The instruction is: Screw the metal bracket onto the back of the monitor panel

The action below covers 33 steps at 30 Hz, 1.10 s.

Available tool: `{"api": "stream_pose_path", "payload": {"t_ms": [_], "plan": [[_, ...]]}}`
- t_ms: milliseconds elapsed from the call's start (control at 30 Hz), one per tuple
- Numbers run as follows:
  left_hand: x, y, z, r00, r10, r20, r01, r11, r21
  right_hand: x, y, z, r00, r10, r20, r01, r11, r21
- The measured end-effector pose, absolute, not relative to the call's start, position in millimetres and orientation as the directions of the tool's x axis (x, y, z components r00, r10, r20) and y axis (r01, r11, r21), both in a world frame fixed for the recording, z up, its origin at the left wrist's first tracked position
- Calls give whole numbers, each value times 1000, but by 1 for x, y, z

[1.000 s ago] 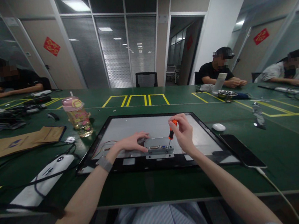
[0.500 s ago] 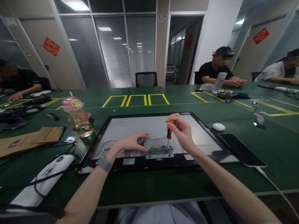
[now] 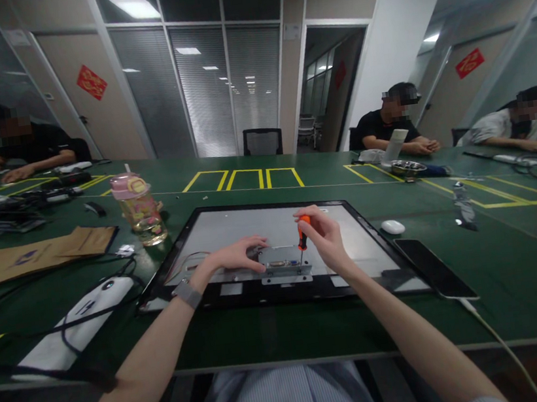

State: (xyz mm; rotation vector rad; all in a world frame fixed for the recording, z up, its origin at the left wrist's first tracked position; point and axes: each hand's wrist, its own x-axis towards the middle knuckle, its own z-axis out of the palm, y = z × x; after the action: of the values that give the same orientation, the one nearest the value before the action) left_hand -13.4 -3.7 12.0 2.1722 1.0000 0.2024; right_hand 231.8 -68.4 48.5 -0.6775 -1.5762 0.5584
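A monitor panel (image 3: 189, 241) with a black frame lies flat on the table before me. On its near part sits a metal bracket (image 3: 286, 276) with a row of ports along its front. My left hand (image 3: 236, 256) grips the bracket's left end, thumb in front and fingers behind. In my right hand (image 3: 325, 236) is an orange and black screwdriver (image 3: 302, 236), held upright by its handle. Its tip points down at the right end of the bracket; whether it sits in a screw is too small to tell.
A phone (image 3: 433, 268) on a cable and a white case (image 3: 393, 227) lie right of the panel. To the left are a drink bottle (image 3: 141, 211), a paper bag (image 3: 33, 258) and a white power bank (image 3: 79, 325) among cables. Several people sit across the green table (image 3: 276, 335).
The right hand's fingers and the screwdriver handle have shifted slightly left. My left hand and the bracket stay in place.
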Motion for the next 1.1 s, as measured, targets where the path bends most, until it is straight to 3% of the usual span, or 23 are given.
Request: {"api": "stream_pose_path", "payload": {"t_ms": [200, 433, 567, 700, 833, 1100], "plan": [[-14, -6, 14, 685, 716, -134, 597, -447, 666, 232, -68, 48, -82, 709, 701, 57, 705, -707], [-13, -5, 13, 681, 718, -142, 603, -440, 665, 237, -71, 45, -201, 553, 809, 388, 803, -452], [-13, -4, 12, 681, 718, -143, 606, -444, 659, 234, -72, 42, -13, 557, 830, 350, 780, -519], [-12, -4, 13, 685, 713, -146, 607, -449, 656, 227, -71, 39, 116, 640, 760, 178, 739, -650], [-11, -5, 14, 683, 715, -146, 612, -453, 648, 219, -70, 34, 94, 711, 697, 48, 696, -717], [-11, -7, 14, 683, 716, -143, 605, -445, 660, 215, -72, 26, 33, 690, 723, 160, 711, -685]]}}
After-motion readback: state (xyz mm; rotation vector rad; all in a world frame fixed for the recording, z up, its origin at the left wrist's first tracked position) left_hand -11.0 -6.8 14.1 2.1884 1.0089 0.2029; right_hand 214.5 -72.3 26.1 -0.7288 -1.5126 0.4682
